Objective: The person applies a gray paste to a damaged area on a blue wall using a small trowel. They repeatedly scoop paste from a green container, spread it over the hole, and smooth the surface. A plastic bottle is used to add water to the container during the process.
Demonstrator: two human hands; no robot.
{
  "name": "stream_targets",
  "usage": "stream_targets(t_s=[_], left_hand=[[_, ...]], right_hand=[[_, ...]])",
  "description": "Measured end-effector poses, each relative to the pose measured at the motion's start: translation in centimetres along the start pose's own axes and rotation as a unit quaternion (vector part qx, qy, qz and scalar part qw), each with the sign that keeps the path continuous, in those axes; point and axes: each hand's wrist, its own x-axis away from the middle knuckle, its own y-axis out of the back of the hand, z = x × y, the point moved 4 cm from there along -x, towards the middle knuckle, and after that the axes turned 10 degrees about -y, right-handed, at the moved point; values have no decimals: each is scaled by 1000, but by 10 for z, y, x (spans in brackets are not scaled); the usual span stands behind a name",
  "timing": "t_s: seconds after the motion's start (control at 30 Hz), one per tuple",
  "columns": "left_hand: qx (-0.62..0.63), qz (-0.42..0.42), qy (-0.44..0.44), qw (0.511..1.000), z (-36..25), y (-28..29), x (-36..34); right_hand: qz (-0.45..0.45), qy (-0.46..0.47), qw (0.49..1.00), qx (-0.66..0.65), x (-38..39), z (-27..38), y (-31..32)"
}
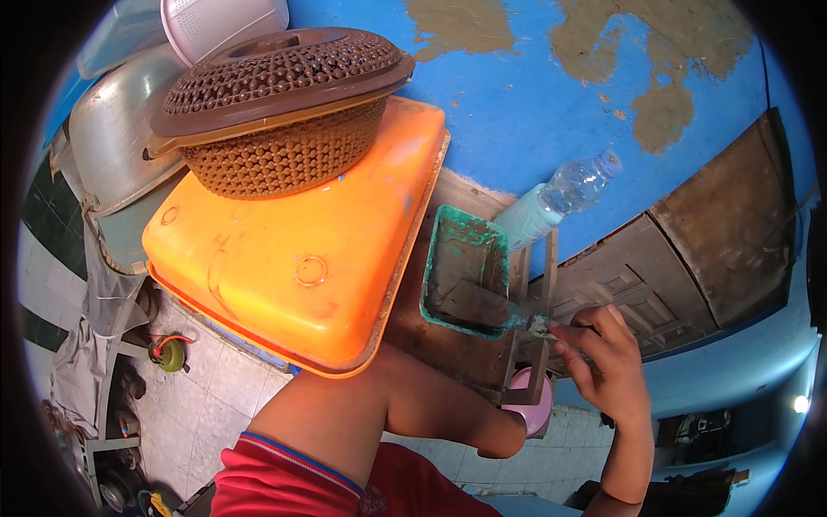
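My right hand [603,358] is closed, thumb and fingers pinching the crusted handle of a small trowel [469,300]. Its flat grey blade lies inside a rectangular green tub [428,274], whose walls are smeared with grey-brown residue. This tub sits on a brown wooden surface [413,345] with ladder-like bars at its right. Just behind the tub, a clear plastic bottle [560,196] leans, cloudy pale liquid in its lower part. My left hand does not show; a bare bent leg [345,414] in red shorts is at the lower middle.
Left of the tub is an upturned orange basin [267,250], bearing a lidded brown woven-pattern basket [276,155]. A large metal bowl [121,129] stands at far left. Grey-brown patches [659,52] mark the blue wall [534,103]. A pink container [530,405] sits below the bars.
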Motion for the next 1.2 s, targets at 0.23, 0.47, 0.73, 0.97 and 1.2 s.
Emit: stream_targets(t_s=[0.23,0.47,0.73,0.97,1.2], left_hand=[[10,1,2,1000,1,2,-7],[23,-15,11,1000,3,8,-13],[32,-23,9,999,4,9,-13],[38,-30,11,999,6,8,-12],[41,-37,8,998,5,10,-13]], right_hand=[[-40,-15,999,-9,-8,-19,1],[10,5,999,-45,-19,-39,-8],[63,-114,984,-121,-24,-45,-30],[23,-27,996,-83,-42,-35,-17],[-6,-14,999,31,-52,-36,-21]])
